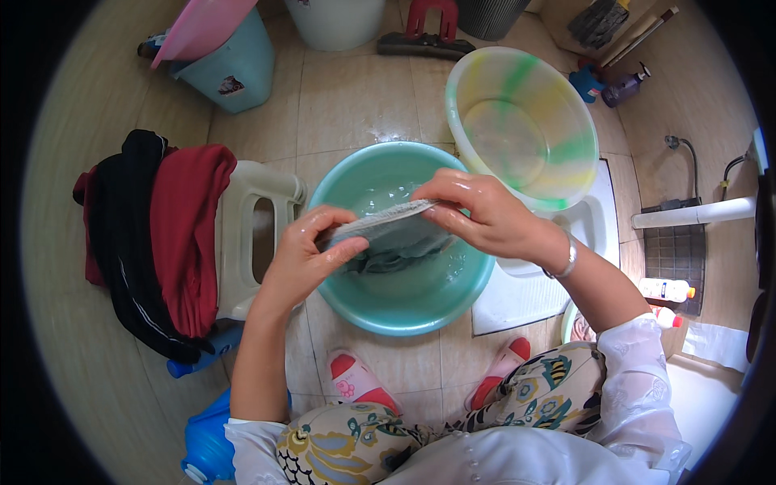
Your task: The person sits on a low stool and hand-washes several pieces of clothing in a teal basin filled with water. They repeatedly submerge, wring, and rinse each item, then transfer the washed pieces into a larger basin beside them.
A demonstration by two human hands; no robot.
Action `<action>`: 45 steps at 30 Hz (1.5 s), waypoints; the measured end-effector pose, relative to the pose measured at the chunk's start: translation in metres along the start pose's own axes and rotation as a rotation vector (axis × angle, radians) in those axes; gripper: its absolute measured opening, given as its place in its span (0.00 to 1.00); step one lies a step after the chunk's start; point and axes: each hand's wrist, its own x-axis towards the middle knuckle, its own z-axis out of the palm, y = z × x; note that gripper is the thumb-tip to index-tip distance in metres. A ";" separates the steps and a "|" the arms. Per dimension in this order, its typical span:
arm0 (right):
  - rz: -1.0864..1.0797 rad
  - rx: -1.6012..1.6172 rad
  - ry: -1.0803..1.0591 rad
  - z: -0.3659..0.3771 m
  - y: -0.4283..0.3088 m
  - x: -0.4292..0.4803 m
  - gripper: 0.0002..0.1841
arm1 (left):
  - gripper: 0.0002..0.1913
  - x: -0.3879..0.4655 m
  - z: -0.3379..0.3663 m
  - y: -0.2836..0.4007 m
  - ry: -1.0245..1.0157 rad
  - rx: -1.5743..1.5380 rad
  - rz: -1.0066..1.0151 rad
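Observation:
A wet grey cloth or garment with a pale edge stretches between my two hands, over a turquoise plastic basin of water. My left hand pinches its left end between thumb and fingers. At the other end, my right hand grips the pale edge with thumb and forefinger; a silver bracelet is on that wrist. The lower part of the cloth hangs down to the water, where darker folds show. What kind of garment it is, I cannot tell.
A multicoloured plastic basin leans over a white squat toilet. Red and black clothes lie over a cream plastic stool at left. Buckets, a red-handled brush or squeegee, a blue jug and bottles stand around.

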 end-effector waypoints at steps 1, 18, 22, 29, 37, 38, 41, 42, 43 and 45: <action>-0.018 -0.016 0.020 -0.002 -0.007 -0.002 0.11 | 0.09 0.000 0.001 -0.012 -0.020 0.065 0.038; 0.013 0.791 0.408 -0.052 -0.037 -0.024 0.11 | 0.09 -0.012 -0.012 -0.030 0.407 -0.381 -0.058; 0.099 0.363 0.357 -0.051 -0.017 -0.025 0.09 | 0.10 -0.006 -0.009 0.025 0.409 -0.421 0.080; 0.072 0.599 0.520 -0.058 -0.011 -0.019 0.10 | 0.08 0.009 -0.035 0.038 0.272 -0.220 0.138; 0.127 0.421 0.396 -0.047 -0.021 -0.003 0.10 | 0.11 0.008 0.024 -0.037 -0.049 0.317 -0.089; 0.170 0.396 0.376 -0.043 -0.022 -0.002 0.10 | 0.12 0.011 0.034 -0.044 -0.033 0.284 -0.043; 0.190 0.397 0.254 -0.038 -0.029 -0.001 0.09 | 0.14 0.016 0.060 -0.054 -0.002 0.205 0.084; 0.214 0.421 0.213 -0.037 -0.032 -0.001 0.09 | 0.15 0.018 0.068 -0.056 0.001 0.179 0.129; 0.197 0.422 0.216 -0.036 -0.034 -0.001 0.09 | 0.15 0.020 0.071 -0.057 0.009 0.151 0.195; 0.234 0.408 0.221 -0.037 -0.035 -0.002 0.09 | 0.13 0.026 0.071 -0.058 -0.065 0.069 0.047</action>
